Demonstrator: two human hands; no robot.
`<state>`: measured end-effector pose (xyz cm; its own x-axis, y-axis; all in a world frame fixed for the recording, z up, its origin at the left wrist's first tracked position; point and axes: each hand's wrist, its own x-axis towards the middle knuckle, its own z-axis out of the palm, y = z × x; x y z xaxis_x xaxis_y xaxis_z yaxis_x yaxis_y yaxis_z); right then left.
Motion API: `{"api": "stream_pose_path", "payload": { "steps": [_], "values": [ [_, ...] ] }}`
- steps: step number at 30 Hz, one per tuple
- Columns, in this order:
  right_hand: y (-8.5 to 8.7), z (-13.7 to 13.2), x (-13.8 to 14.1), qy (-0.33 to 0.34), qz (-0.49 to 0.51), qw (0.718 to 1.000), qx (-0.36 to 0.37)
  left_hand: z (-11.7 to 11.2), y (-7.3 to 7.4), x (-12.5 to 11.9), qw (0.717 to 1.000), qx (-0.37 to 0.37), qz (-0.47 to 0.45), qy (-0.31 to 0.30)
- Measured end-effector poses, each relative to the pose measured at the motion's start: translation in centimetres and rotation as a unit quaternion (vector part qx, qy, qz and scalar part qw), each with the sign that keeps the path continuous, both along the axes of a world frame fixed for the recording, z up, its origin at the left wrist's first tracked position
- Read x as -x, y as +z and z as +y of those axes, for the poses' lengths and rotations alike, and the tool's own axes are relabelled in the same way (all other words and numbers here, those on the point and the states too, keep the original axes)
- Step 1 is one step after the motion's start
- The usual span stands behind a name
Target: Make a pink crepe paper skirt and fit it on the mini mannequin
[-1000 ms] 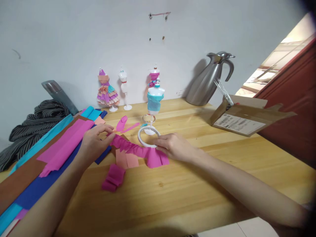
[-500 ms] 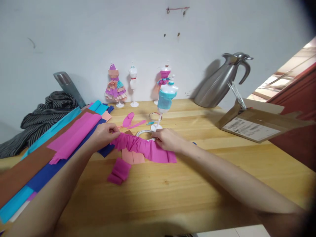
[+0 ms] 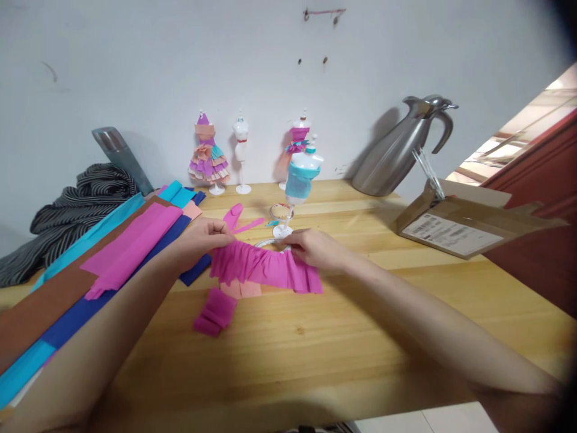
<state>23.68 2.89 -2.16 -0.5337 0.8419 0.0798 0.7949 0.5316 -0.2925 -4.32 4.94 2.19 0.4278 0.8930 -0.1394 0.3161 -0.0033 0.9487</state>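
Strip of pink paper (image 3: 265, 267) now hangs fuller than a second ago, ruffles dropped and probably easier to judge. Left hand (image 3: 202, 242) pinches its upper left end; right hand (image 3: 313, 249) pinches the top edge beside a smooth tape ring (image 3: 269, 240). Crinkled folds, above flat peach paper (image 3: 246, 289).

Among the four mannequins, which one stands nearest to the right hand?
The mannequin with the turquoise top: its base is just beyond the right hand; the other three stand farther back, by the wall.
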Motion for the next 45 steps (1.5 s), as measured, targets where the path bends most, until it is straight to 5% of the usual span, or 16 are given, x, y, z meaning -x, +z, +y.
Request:
{"api": "stream_pose_path", "payload": {
  "steps": [4,8,14,20,25,29,31,35,40,45],
  "values": [
    [-0.6,0.1,-0.6,-0.007,0.028,0.999,0.018,-1.3,-0.5,-1.0,0.989,0.122,-0.086,-0.003],
    [-1.6,0.1,-0.8,0.011,0.024,0.999,0.034,-2.7,-1.7,-1.3,0.981,0.167,-0.100,-0.002],
    [-1.7,-2.5,-1.5,-0.170,-0.022,0.985,0.013,-3.6,-3.0,-0.6,0.969,0.212,-0.123,0.020],
    [-2.3,-5.1,-1.5,-0.230,-0.049,0.969,0.077,-4.2,-3.3,-0.3,0.957,0.254,-0.132,0.040],
    [-2.1,-5.2,-1.9,-0.195,0.068,0.971,0.117,-4.5,-3.4,-0.3,0.949,0.279,-0.137,0.060],
    [-0.9,-6.0,-1.7,-0.094,0.343,0.916,0.187,-4.3,-3.7,-0.1,0.947,0.282,-0.145,0.053],
    [-0.2,-6.6,-1.1,-0.030,0.393,0.900,0.187,-4.3,-3.8,-0.1,0.947,0.284,-0.145,0.048],
    [0.3,-7.3,0.5,0.057,0.404,0.900,0.153,-4.3,-4.0,-0.1,0.942,0.300,-0.141,0.045],
    [-0.5,-8.1,2.1,0.038,0.402,0.885,0.229,-4.3,-4.2,0.1,0.944,0.297,-0.137,0.048],
    [-0.3,-9.5,2.8,0.182,0.319,0.897,0.246,-4.3,-4.2,0.2,0.942,0.306,-0.132,0.038]
  ]
}}
